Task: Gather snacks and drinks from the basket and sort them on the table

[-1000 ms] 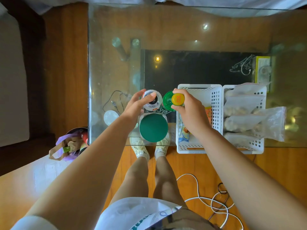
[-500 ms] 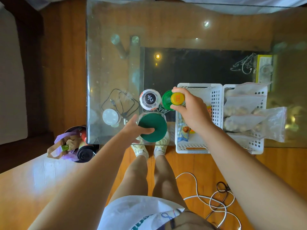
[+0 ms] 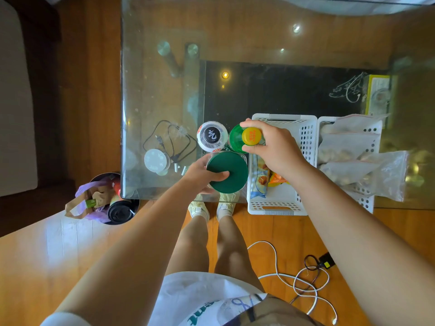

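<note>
- Nearest to the person, a white cable (image 3: 294, 276) loops over the wooden floor beside their legs, and a bin (image 3: 110, 201) stuffed with a paper bag and a dark cup lid stands by the worktop's left corner.
- At the near edge of the glass worktop (image 3: 160, 90), the left hand (image 3: 200, 175) is clamped on a jar with a dark green lid (image 3: 227, 171), thumb lying across the lid and fingers curled round its left side.
- Just right of the jar sits a white perforated basket (image 3: 280, 203), with snack packets (image 3: 259, 182) lying in its near half.
- A second white basket (image 3: 367, 201) touches the first on its right and is heaped with clear bags of pale snacks (image 3: 357, 165); one bag hangs over its right wall.
- Just beyond the jar, the right hand (image 3: 275, 149) is closed round the neck of a green bottle with a yellow cap (image 3: 251, 136), which stands upright on the glass against the first basket's left wall.
- Left of that bottle, very close to it and to the jar, stands a clear bottle with a black cap (image 3: 212, 136).
- Further left on the glass lie a small white round device (image 3: 156, 160) and a tangle of thin black cord (image 3: 169, 140).
- Beyond them, under the glass, a black surface with a white drawing (image 3: 282, 92) shows through.
</note>
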`<state>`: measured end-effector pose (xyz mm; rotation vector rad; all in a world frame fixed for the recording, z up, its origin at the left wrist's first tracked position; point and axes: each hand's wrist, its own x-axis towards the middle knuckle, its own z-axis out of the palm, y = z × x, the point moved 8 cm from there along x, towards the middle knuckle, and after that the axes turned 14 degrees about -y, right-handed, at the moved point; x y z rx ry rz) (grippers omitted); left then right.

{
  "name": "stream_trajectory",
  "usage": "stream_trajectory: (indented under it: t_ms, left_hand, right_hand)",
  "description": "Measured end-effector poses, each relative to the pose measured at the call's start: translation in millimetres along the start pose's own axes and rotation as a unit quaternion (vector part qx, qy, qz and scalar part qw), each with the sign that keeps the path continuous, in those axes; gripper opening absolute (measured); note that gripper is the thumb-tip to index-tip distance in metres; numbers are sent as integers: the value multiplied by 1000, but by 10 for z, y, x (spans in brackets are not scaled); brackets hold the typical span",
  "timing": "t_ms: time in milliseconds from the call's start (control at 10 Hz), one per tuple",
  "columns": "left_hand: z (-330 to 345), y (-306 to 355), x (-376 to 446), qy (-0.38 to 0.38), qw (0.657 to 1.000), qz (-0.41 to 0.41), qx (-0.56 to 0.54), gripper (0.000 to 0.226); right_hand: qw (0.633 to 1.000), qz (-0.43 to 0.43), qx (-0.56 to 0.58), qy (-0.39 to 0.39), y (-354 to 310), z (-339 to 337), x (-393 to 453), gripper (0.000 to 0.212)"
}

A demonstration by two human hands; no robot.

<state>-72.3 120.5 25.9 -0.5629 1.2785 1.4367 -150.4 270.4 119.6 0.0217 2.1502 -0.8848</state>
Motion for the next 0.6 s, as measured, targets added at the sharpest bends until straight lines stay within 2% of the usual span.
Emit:
stream_trajectory:
  t_ms: [300,400,500,600]
  left_hand:
    - [11,9,25,-10,1000,9,-3,41]
    - [7,1,16,13,1000,9,14,48]
    - [-31,60,-48,60,997,24,39,61]
    - [-81,119,-190,95,993,43,62,70]
  right_hand:
    - [1000,7,7,-11,38,16,23,52]
    - [1000,12,17,-19,85,101,23,59]
    - [995,43,91,-27,178,185,-14,70]
    - [986,67,151,-24,238,243,-311,62]
